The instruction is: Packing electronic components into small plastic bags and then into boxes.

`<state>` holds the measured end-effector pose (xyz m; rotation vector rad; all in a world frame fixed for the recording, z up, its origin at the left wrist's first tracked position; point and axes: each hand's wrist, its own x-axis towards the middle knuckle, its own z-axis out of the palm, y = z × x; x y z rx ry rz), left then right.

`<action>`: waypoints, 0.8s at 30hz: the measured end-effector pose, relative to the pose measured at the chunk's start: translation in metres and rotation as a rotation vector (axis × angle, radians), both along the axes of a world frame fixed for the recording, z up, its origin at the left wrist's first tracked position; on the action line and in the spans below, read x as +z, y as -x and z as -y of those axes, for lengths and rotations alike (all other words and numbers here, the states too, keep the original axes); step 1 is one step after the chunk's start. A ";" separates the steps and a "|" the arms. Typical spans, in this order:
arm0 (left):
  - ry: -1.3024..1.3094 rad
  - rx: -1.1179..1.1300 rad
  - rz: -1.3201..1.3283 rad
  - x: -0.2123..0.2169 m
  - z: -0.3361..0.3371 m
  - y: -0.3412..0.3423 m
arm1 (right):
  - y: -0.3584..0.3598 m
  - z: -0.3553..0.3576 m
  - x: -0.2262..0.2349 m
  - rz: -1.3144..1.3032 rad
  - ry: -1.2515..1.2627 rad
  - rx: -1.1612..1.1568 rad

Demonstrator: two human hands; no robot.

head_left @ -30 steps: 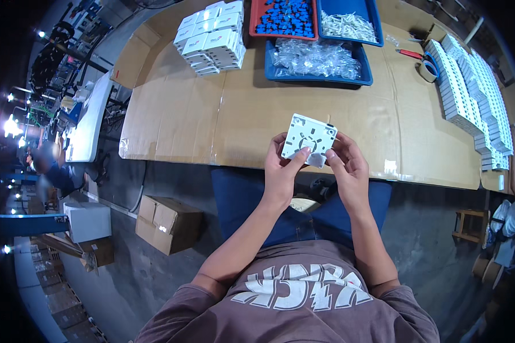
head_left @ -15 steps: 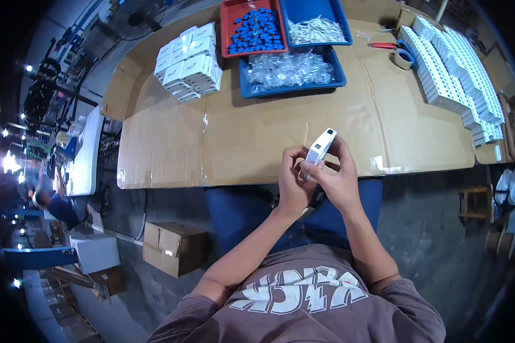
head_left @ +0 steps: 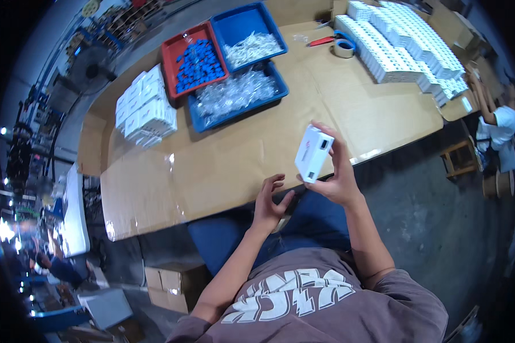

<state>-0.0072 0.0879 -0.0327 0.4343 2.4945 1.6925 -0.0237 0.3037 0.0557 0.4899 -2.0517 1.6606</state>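
A small white box [head_left: 309, 152] with dark square marks on its narrow side is gripped in my right hand [head_left: 340, 171]. The fingers wrap its far edge and the thumb presses the near end, holding it tilted above the table's front edge. My left hand [head_left: 268, 207] is apart from the box, to its left and nearer my body. Its fingers are spread and partly curled, with nothing between them. The cardboard-covered table [head_left: 234, 166] lies beyond both hands.
White boxes are stacked at the left [head_left: 146, 108] and in long rows at the far right [head_left: 400, 46]. A red tray [head_left: 169, 68] holds blue pieces; blue trays [head_left: 283, 86] hold clear plastic and white pieces. A tape roll [head_left: 344, 48] and red-handled tool [head_left: 320, 41] lie nearby. Another person [head_left: 500, 126] sits at right.
My left hand has let go of the white box and dropped down to the left. My right hand has turned the box so its broad face shows. The whole view has swung to the right.
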 end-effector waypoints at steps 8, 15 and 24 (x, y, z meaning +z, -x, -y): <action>0.108 -0.158 -0.164 -0.003 -0.065 0.047 | -0.007 -0.097 0.017 0.750 -0.453 -0.172; 0.302 -0.275 -0.413 -0.015 -0.144 0.132 | 0.059 -0.199 -0.001 0.378 -0.500 -0.563; 0.437 -0.278 -0.475 -0.024 -0.171 0.165 | 0.297 -0.345 -0.002 0.214 -0.332 -0.888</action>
